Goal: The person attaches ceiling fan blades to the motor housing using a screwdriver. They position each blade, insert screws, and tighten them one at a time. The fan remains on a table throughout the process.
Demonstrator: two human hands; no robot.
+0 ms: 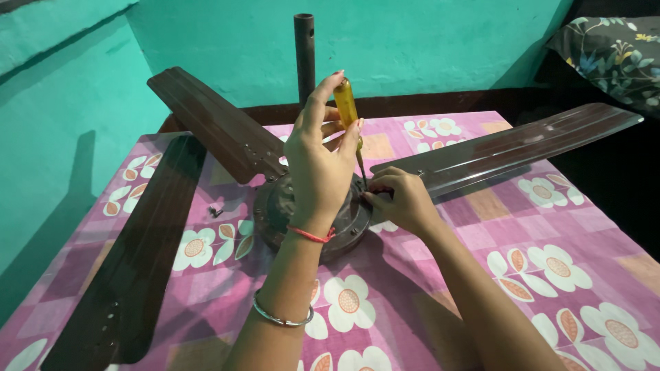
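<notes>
While the brown metal ceiling fan motor housing [302,213] lies on the tabletop [550,233] covered in a pink floral cloth, the left hand [320,168] rises above it, its grip pinched around the yellow translucent handle of a screwdriver [346,103] held upright. The shaft runs down from that grip to the housing's rim, just right of the left wrist. Beside the tip, the right hand [402,199] rests on the rim, fingers curled tight where the long dark brown fan blade [509,148] joins. A loose dark brown blade [130,261] lies left of the left forearm, and small dark screws [216,211] sit between it and the housing
</notes>
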